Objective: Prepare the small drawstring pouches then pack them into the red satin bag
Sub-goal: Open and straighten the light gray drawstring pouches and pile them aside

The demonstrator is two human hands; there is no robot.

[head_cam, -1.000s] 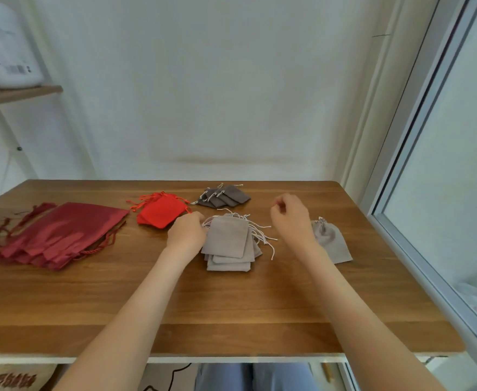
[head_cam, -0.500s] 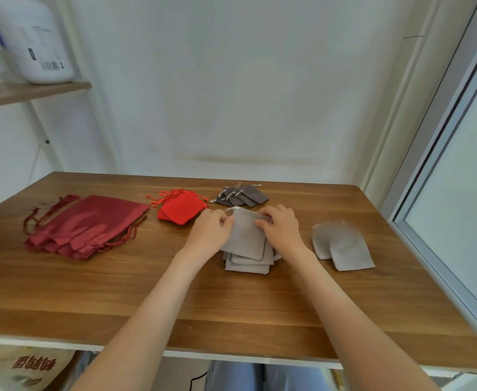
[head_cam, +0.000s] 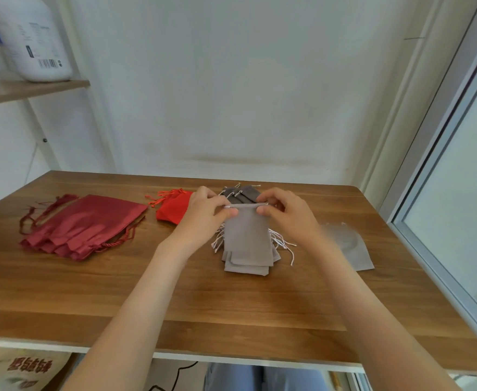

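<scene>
A light grey drawstring pouch is lifted by its top edge above a stack of grey pouches in the table's middle. My left hand pinches its top left corner and my right hand pinches its top right corner. White drawstrings trail out of the stack. Two more grey pouches lie to the right. Small bright red pouches and dark grey pouches lie behind my hands. The dark red satin bags lie piled at the left.
The wooden table ends at a white wall behind and a window frame on the right. A shelf at upper left carries a white appliance. A printed sack sits under the table.
Both hands took hold of the top grey pouch and raised it by its upper edge off the stack. The view has swung left and closer.
</scene>
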